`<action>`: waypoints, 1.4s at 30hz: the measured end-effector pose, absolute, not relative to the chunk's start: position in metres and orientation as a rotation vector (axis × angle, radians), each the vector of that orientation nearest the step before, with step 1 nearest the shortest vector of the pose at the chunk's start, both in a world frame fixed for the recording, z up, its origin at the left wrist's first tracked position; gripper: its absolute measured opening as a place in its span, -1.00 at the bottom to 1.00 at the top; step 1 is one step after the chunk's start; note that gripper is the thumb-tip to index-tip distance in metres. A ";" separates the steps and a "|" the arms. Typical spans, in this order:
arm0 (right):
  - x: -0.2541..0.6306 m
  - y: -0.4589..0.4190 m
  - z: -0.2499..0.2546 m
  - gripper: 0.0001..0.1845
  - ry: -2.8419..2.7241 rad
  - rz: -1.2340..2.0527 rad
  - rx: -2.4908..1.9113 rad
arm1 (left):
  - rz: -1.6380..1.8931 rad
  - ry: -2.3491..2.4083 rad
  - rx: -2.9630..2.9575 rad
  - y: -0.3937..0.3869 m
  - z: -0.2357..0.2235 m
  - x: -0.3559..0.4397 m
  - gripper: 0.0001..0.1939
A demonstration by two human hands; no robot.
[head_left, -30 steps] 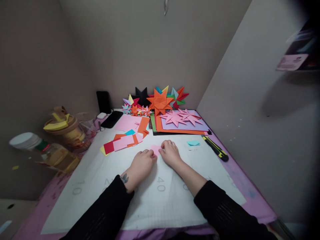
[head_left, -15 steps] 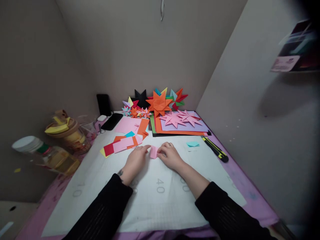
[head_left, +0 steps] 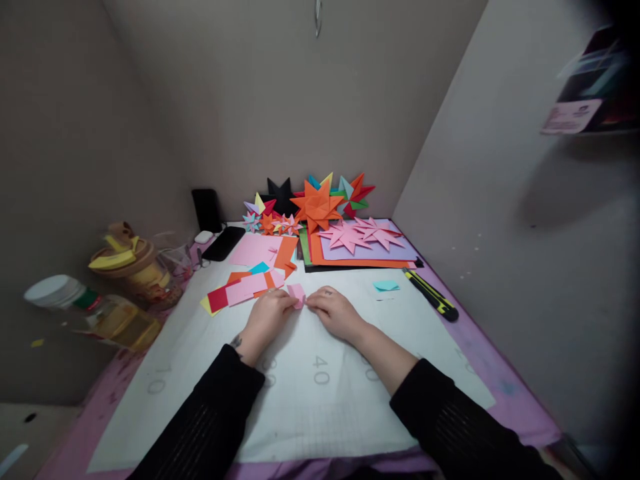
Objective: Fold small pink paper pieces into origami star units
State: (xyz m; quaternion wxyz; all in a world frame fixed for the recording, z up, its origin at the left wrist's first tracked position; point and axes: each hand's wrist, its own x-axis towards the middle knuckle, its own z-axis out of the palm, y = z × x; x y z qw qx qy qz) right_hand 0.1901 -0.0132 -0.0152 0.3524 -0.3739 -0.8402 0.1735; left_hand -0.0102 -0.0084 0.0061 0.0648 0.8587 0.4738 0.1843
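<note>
Between my hands, a small folded piece of pink paper (head_left: pixel 296 292) stands a little up from the white sheet. My left hand (head_left: pixel 270 313) pinches its lower part between thumb and fingers. On the other side, my right hand (head_left: pixel 339 313) has its fingertips closed together at the paper's right edge; the exact contact is too small to make out. A folded light-blue paper piece (head_left: pixel 387 286) lies to the right of my right hand. Left of my left hand are overlapping paper strips in pink (head_left: pixel 245 289), red (head_left: pixel 217 300), orange and yellow.
Pink folded stars (head_left: pixel 345 237) rest on stacked coloured sheets (head_left: pixel 360 264) at the back, with an orange star (head_left: pixel 319 205) behind. A cutter knife (head_left: pixel 431 296) lies right. Phone (head_left: pixel 225 243), bottle (head_left: pixel 120 320) and lidded cup (head_left: pixel 145 270) stand or lie left. Walls enclose the table.
The pink paper has shifted slightly left and up and is tilted now. My left fingers have closed on it, and my right fingertips have moved a little left.
</note>
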 end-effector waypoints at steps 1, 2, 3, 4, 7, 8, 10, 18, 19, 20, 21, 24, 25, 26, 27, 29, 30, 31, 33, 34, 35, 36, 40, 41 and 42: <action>0.189 -0.013 -0.016 -0.63 -2.218 0.451 -0.936 | 0.537 1.413 2.592 -0.008 0.006 -0.011 -0.80; 0.189 -0.013 -0.017 -0.61 -2.261 0.447 -0.926 | 0.520 1.397 2.589 -0.008 0.007 -0.012 -0.80; 0.188 -0.013 -0.017 -0.59 -2.297 0.437 -0.934 | 0.504 1.383 2.583 -0.009 0.007 -0.012 -0.79; 0.188 -0.013 -0.018 -0.58 -2.325 0.425 -0.955 | 0.494 1.373 2.574 -0.009 0.008 -0.012 -0.79; 0.188 -0.013 -0.018 -0.57 -2.378 0.395 -1.022 | 0.513 1.416 2.547 -0.009 0.011 -0.014 -0.81; 0.188 -0.013 -0.018 -0.57 -2.390 0.388 -1.038 | 0.523 1.446 2.544 -0.009 0.012 -0.015 -0.83; 0.188 -0.013 -0.017 -0.55 -2.413 0.382 -1.060 | 0.535 1.490 2.540 -0.008 0.012 -0.017 -0.85; 0.189 -0.014 -0.014 -0.51 -2.490 0.357 -1.079 | 0.576 1.283 2.448 -0.002 0.009 -0.024 -0.86; 0.189 -0.014 -0.013 -0.50 -2.509 0.356 -1.072 | 0.579 1.277 2.429 -0.001 0.009 -0.025 -0.86; 0.190 -0.014 -0.012 -0.48 -2.531 0.356 -1.064 | 0.582 1.278 2.412 -0.001 0.009 -0.025 -0.86; 0.191 -0.014 -0.011 -0.47 -2.554 0.356 -1.057 | 0.584 1.286 2.398 -0.001 0.009 -0.024 -0.85; 0.193 -0.015 -0.010 -0.43 -2.615 0.356 -1.059 | 0.593 1.348 2.380 0.000 0.008 -0.022 -0.81; 0.193 -0.015 -0.010 -0.42 -2.628 0.357 -1.066 | 0.591 1.374 2.379 0.000 0.008 -0.021 -0.80; 0.193 -0.015 -0.010 -0.42 -2.635 0.359 -1.077 | 0.588 1.397 2.379 0.001 0.007 -0.019 -0.79; 0.193 -0.015 -0.010 -0.43 -2.637 0.362 -1.094 | 0.584 1.416 2.378 0.001 0.006 -0.018 -0.79; 0.192 -0.015 -0.010 -0.43 -2.636 0.370 -1.132 | 0.576 1.441 2.375 0.002 0.004 -0.016 -0.79; 0.192 -0.015 -0.010 -0.43 -2.635 0.377 -1.147 | 0.573 1.450 2.374 0.002 0.004 -0.014 -0.79; 0.192 -0.015 -0.010 -0.43 -2.634 0.386 -1.156 | 0.571 1.459 2.375 0.003 0.003 -0.013 -0.79; 0.193 -0.015 -0.009 -0.42 -2.629 0.410 -1.155 | 0.564 1.483 2.380 0.003 0.003 -0.011 -0.79; 0.193 -0.015 -0.009 -0.42 -2.625 0.424 -1.147 | 0.560 1.498 2.382 0.003 0.003 -0.011 -0.79; 0.194 -0.015 -0.008 -0.44 -2.622 0.438 -1.134 | 0.558 1.514 2.384 0.003 0.003 -0.010 -0.79; 0.195 -0.015 -0.008 -0.45 -2.617 0.449 -1.117 | 0.555 1.528 2.385 0.003 0.003 -0.009 -0.79; 0.196 -0.014 -0.006 -0.52 -2.583 0.460 -1.055 | 0.547 1.571 2.390 0.003 0.002 -0.006 -0.80; 0.196 -0.014 -0.006 -0.53 -2.573 0.458 -1.049 | 0.542 1.585 2.393 0.003 0.002 -0.005 -0.81; 0.196 -0.015 -0.005 -0.54 -2.564 0.457 -1.046 | 0.535 1.605 2.397 0.003 0.001 -0.005 -0.81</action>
